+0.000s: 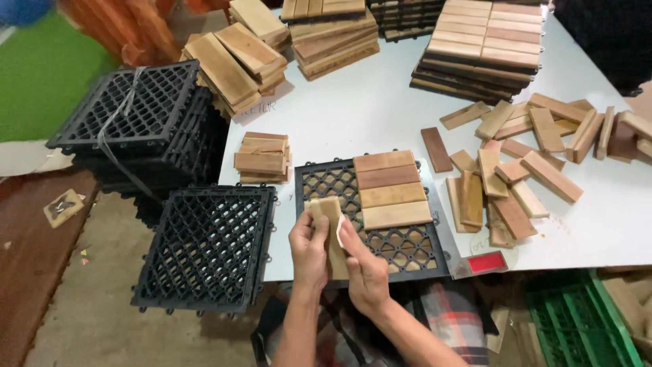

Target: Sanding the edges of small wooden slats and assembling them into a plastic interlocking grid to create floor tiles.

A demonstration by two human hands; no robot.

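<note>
Head view: left hand (309, 246) and right hand (365, 266) both grip pale wooden slat (331, 216), fingers of each clamped on it, slat upright over near-left part of black plastic grid (407, 250). Grid lies on white worktop (367, 109); four fitted slats (392, 189) cover its far right half. Loose slat pile (530, 163) to right, small slat stack (263, 157) to left. Second black grid (207, 248) overhangs worktop edge at left; bundled grid stack (139, 119) beyond it. Red block (486, 263) near front edge.

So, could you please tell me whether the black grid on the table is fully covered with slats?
Partly covered: four wooden slats sit on the black grid; its left and lower lattice shows bare.
</note>
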